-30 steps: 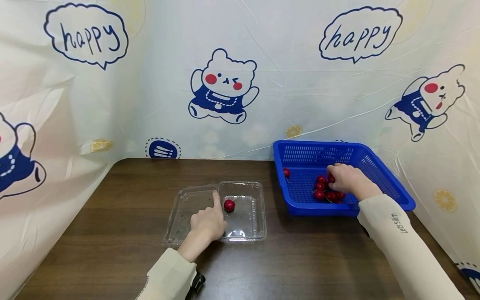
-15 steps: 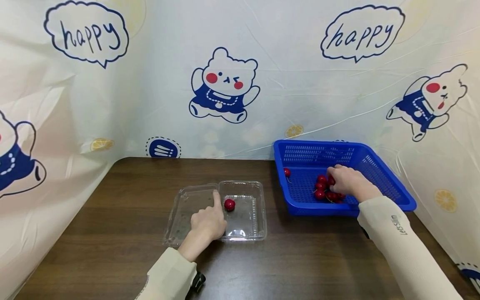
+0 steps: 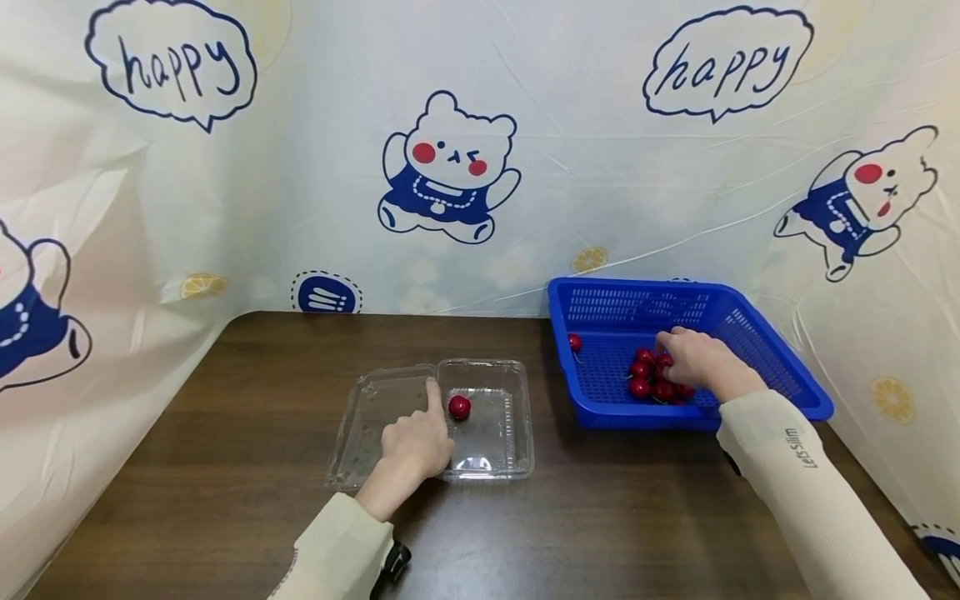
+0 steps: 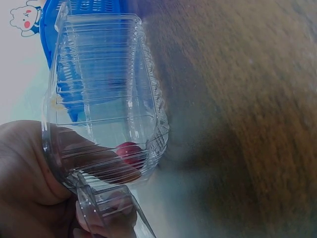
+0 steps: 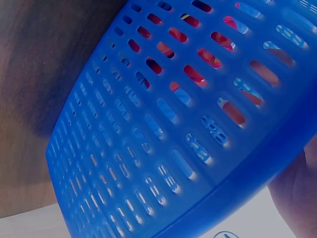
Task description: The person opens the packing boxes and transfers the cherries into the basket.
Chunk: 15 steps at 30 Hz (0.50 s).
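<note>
In the head view, my left hand [image 3: 416, 442] is at the hinge of an open clear plastic clamshell container [image 3: 521, 425], its index finger lying straight along the fold. The left wrist view shows the thumb and curled fingers gripping the container's edge. One red cherry [image 3: 460, 407] sits in the base beside that hand. My right hand [image 3: 701, 360] reaches into a blue plastic basket [image 3: 637, 414], fingers down at a heap of cherries [image 3: 640, 388]. Its fingertips are hidden, so whether they pinch a cherry cannot be told. Through the basket's slots, the right wrist view shows red cherries [image 5: 194, 75].
A lone cherry [image 3: 574, 342] with a stem lies by the basket's left wall. The container's flat lid [image 3: 375, 425] is folded out left on the brown wooden table [image 3: 225, 467]. A printed cloth [image 3: 322, 167] hangs behind and along both sides.
Both hands stay nearly in place. At my right fingertips the cherries have shifted slightly, and one shows a little more. The head view has tipped down very slightly.
</note>
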Tool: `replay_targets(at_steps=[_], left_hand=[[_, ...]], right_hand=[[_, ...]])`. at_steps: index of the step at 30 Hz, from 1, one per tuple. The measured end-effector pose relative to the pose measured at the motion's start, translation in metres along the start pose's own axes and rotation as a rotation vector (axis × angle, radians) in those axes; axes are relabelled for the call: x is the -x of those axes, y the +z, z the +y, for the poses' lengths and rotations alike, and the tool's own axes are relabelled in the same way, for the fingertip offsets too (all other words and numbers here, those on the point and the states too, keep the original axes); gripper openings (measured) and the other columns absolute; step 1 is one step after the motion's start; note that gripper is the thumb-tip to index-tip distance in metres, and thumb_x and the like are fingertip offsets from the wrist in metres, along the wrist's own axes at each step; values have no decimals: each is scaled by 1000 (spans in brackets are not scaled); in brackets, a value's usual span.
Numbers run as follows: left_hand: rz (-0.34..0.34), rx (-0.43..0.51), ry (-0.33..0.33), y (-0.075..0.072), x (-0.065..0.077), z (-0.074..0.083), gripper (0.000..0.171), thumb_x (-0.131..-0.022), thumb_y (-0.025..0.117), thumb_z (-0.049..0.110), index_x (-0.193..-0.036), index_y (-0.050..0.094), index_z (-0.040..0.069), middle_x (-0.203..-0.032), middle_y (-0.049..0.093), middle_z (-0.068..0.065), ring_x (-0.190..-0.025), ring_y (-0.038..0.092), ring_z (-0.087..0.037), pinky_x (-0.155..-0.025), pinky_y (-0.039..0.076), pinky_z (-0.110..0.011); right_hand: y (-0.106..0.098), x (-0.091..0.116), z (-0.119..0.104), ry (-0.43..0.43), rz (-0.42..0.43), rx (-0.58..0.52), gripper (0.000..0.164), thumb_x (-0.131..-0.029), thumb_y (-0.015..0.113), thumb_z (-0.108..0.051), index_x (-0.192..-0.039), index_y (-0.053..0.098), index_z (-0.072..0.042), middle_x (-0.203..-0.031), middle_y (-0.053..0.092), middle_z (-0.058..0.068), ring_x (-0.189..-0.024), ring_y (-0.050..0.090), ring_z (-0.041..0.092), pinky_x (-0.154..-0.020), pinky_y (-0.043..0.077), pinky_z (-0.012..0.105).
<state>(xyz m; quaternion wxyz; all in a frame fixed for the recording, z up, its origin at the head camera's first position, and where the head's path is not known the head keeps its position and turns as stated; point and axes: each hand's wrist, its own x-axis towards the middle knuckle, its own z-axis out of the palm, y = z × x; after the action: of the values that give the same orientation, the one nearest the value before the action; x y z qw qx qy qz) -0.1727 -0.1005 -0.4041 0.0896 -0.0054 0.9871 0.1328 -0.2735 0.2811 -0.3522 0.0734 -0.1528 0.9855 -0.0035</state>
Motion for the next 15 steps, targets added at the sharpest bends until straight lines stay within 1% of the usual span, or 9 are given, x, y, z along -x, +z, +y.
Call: replay_targets(at_steps=[3, 7, 15], left_hand=[[0, 4, -4, 0, 0, 0, 88, -85, 60, 20, -153, 9, -1, -52, 54, -8, -46, 47, -22, -43, 35, -35], [-1, 4, -5, -1, -2, 1, 87, -85, 58, 19, -154, 8, -1, -50, 51, -7, -44, 43, -20, -42, 32, -33], [-11, -2, -1, 0, -1, 0, 87, -86, 58, 20, -154, 8, 0, -50, 50, -6, -44, 43, -20, -43, 32, -33]], right_hand=[[-1, 0, 0, -5, -7, 3, 42, -82, 68, -8, -122, 60, 4, -116, 62, 30, -99, 60, 43, -85, 50, 65], [-3, -1, 0, -10, -17, 20, 42, -83, 68, -9, -122, 60, 3, -114, 63, 29, -95, 61, 41, -84, 51, 64], [-8, 0, -3, -17, 0, 33, 40, -81, 68, -9, -119, 62, 2, -113, 63, 28, -96, 61, 41, -83, 50, 64]])
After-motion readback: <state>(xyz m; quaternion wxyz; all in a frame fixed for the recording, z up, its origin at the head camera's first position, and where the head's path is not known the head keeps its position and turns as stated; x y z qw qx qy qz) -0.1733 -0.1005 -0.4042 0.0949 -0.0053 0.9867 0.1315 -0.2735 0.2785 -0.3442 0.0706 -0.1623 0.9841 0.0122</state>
